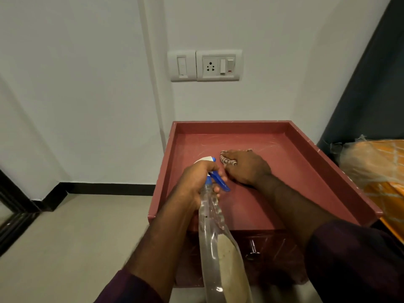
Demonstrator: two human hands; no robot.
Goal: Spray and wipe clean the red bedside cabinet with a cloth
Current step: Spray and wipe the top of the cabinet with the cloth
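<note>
The red bedside cabinet [306, 162] stands against the white wall, its top rimmed by a low raised edge. My left hand [194, 182] grips the neck of a clear spray bottle [216, 243] with a blue and white trigger head, held over the cabinet's front left part with the nozzle facing the wall. My right hand [247, 167] lies on a small striped cloth [226, 160] in the middle of the cabinet top, pressing it down. Most of the cloth is hidden under that hand. Faint wipe streaks show on the top near the back.
A wall plate with switches and a socket [218, 65] sits above the cabinet. A drawer with a metal knob [253, 250] faces me below the top. Orange bedding in plastic [376, 169] and a dark headboard lie to the right. Beige floor lies to the left.
</note>
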